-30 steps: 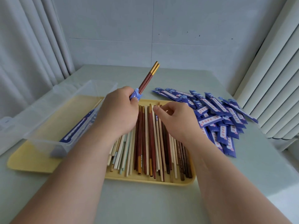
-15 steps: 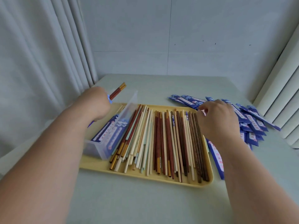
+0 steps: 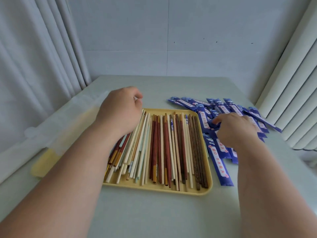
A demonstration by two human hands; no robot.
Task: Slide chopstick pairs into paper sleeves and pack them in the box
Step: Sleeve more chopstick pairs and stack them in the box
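Where the left forearm crosses the view, it hides most of the clear plastic box (image 3: pixel 58 129). What shows of the box is blurred and translucent, at the left end of the yellow tray (image 3: pixel 154 189). Yellow shows through its wall; contents not readable.

Left hand (image 3: pixel 120 109): knuckles up, fingers curled under, over the far ends of the leftmost loose chopsticks (image 3: pixel 164 148). Fingertips hidden beneath the hand, so cannot tell whether it grips a stick or nothing.

Chopsticks lie side by side lengthwise in the tray: cream, red-brown, dark brown, some with gold ends, one with a blue-and-white tip. The left few are partly covered by the wrist.

Right hand (image 3: pixel 236 129): down on the pile of blue sleeves (image 3: pixel 224 107), on the table (image 3: pixel 154 219) just right of the tray. Thumb and curled fingers pinch a bunched paper sleeve (image 3: pixel 214 124); fingertips mostly out of sight behind the back of the hand. Print on the sleeves is too small to read.

A separate long sleeve (image 3: pixel 221 167) lies flat beside the tray's right rim, its far end under the forearm.

Pale curtain (image 3: pixel 34 66) at left, cut off by the frame edge.
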